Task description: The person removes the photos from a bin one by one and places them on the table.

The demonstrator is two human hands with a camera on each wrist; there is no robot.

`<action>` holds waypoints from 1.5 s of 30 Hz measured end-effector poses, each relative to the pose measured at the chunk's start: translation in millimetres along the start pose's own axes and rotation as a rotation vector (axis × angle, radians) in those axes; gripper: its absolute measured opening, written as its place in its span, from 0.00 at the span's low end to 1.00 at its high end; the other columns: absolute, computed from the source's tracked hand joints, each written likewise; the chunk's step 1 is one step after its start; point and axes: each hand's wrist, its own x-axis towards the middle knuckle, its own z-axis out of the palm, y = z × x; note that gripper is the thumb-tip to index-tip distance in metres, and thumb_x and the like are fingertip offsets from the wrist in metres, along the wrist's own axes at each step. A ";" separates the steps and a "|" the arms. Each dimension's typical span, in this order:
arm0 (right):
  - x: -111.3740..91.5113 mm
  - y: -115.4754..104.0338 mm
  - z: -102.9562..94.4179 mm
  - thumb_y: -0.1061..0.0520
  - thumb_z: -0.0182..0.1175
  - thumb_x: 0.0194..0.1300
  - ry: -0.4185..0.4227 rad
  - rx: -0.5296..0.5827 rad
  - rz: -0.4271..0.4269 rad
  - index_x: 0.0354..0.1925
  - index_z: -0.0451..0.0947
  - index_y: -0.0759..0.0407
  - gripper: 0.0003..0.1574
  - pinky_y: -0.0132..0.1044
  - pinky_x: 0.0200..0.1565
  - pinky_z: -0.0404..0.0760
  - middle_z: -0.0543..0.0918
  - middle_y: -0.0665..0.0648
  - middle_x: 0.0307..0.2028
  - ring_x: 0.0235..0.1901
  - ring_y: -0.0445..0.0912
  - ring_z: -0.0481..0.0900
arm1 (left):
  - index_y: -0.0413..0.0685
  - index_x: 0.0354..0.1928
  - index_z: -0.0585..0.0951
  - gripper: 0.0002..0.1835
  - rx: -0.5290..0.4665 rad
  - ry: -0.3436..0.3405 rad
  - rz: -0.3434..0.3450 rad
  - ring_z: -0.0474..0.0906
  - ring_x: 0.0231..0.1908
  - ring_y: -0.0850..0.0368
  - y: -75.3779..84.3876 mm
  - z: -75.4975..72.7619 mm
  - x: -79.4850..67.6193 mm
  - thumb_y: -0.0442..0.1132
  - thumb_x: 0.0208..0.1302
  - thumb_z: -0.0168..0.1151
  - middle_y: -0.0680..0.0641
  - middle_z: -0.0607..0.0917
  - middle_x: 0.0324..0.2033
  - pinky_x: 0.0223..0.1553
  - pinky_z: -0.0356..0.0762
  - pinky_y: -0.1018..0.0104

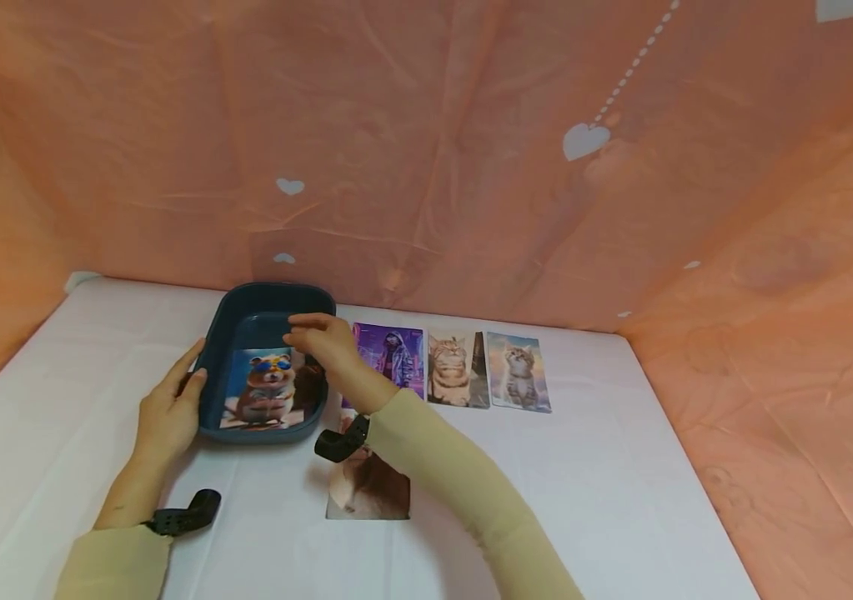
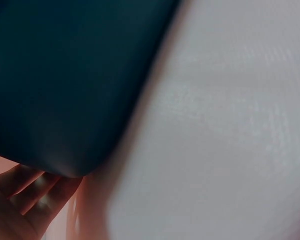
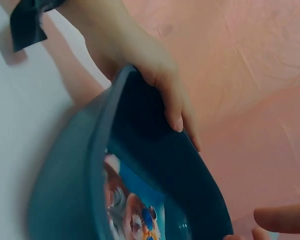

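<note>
My left hand grips the left side of a dark blue plastic basin, thumb over the rim and fingers along the outside wall. Inside the basin lies a picture card of a hamster in blue sunglasses, with a darker brown picture partly visible beside it. Over the basin's right side is my right hand, its fingers extended and nothing held in them. From the left wrist, the basin's outer wall fills much of the view, with left-hand fingers against its edge.
Right of the basin stand in a row a purple card of a hooded figure, an orange cat card and a kitten card. Another animal card lies nearer, partly under the right forearm. Pink cloth hangs behind the white table.
</note>
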 end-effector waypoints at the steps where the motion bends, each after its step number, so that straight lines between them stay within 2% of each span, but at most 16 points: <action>1: 1.7 0.2 1.7 0.66 0.62 0.59 -0.001 0.003 0.012 0.53 0.80 0.65 0.21 0.49 0.57 0.76 0.81 0.66 0.53 0.47 0.51 0.82 | 0.55 0.74 0.55 0.26 -0.002 0.000 -0.001 0.67 0.56 0.27 0.2 -0.2 -0.3 0.48 0.77 0.34 0.23 0.72 0.56 0.55 0.60 0.34; 6: 10.3 1.2 12.2 0.62 0.65 0.58 0.026 -0.019 0.103 0.51 0.82 0.59 0.20 0.57 0.62 0.68 0.80 0.59 0.54 0.53 0.56 0.78 | 0.55 0.74 0.56 0.26 -0.004 0.003 0.002 0.68 0.55 0.28 0.3 -0.7 -0.5 0.47 0.77 0.35 0.24 0.72 0.56 0.54 0.61 0.35; 9: 15.1 3.9 17.8 0.62 0.66 0.58 0.061 -0.035 0.135 0.51 0.81 0.60 0.21 0.56 0.62 0.68 0.79 0.58 0.54 0.54 0.57 0.77 | 0.55 0.74 0.56 0.26 -0.006 -0.001 0.008 0.68 0.55 0.29 0.4 -0.3 -0.4 0.47 0.77 0.35 0.25 0.72 0.57 0.54 0.62 0.35; 15: 21.4 8.6 25.8 0.64 0.66 0.56 0.116 -0.063 0.131 0.51 0.80 0.65 0.22 0.50 0.62 0.69 0.79 0.60 0.54 0.57 0.56 0.74 | 0.54 0.74 0.57 0.26 -0.009 0.014 0.018 0.69 0.53 0.30 -0.6 0.2 -0.1 0.47 0.77 0.35 0.26 0.72 0.58 0.53 0.63 0.37; 23: 27.6 14.2 32.7 0.65 0.67 0.55 0.172 -0.053 0.143 0.51 0.79 0.66 0.23 0.50 0.62 0.70 0.81 0.60 0.50 0.55 0.56 0.75 | 0.56 0.74 0.56 0.26 -0.019 0.009 0.013 0.66 0.57 0.28 -0.6 1.0 0.5 0.48 0.77 0.35 0.25 0.69 0.61 0.56 0.60 0.33; 30: 29.1 20.2 36.8 0.61 0.67 0.58 0.186 -0.046 0.153 0.51 0.79 0.65 0.22 0.51 0.60 0.71 0.80 0.61 0.50 0.56 0.57 0.75 | 0.55 0.74 0.57 0.26 -0.007 0.026 0.043 0.72 0.49 0.33 -3.7 2.1 0.7 0.47 0.77 0.35 0.27 0.75 0.53 0.48 0.65 0.39; 35: 28.1 21.8 38.1 0.61 0.66 0.59 0.201 -0.047 0.181 0.49 0.80 0.61 0.18 0.53 0.51 0.76 0.80 0.59 0.49 0.52 0.55 0.76 | 0.56 0.74 0.57 0.26 -0.014 0.027 0.032 0.71 0.50 0.33 -2.9 2.4 1.2 0.48 0.77 0.35 0.28 0.75 0.54 0.49 0.64 0.39; 39: 28.0 23.6 38.0 0.62 0.66 0.58 0.214 -0.067 0.161 0.48 0.80 0.61 0.17 0.51 0.51 0.77 0.80 0.58 0.48 0.51 0.54 0.77 | 0.57 0.74 0.56 0.26 -0.025 0.025 0.020 0.70 0.51 0.33 -2.1 2.9 1.4 0.48 0.77 0.35 0.27 0.74 0.55 0.52 0.63 0.38; 42: 28.0 24.5 37.9 0.63 0.66 0.57 0.217 -0.085 0.135 0.48 0.80 0.62 0.18 0.46 0.47 0.76 0.81 0.58 0.45 0.42 0.51 0.77 | 0.57 0.74 0.56 0.26 -0.032 0.020 0.013 0.69 0.52 0.32 -1.7 2.8 1.2 0.48 0.77 0.35 0.27 0.73 0.56 0.53 0.62 0.37; 45: 28.2 25.5 38.5 0.66 0.66 0.55 0.216 -0.097 0.118 0.46 0.82 0.63 0.17 0.42 0.38 0.74 0.82 0.59 0.41 0.32 0.46 0.74 | 0.57 0.74 0.56 0.26 -0.035 0.014 0.015 0.69 0.52 0.32 -1.9 2.3 0.8 0.48 0.77 0.35 0.27 0.73 0.56 0.53 0.63 0.37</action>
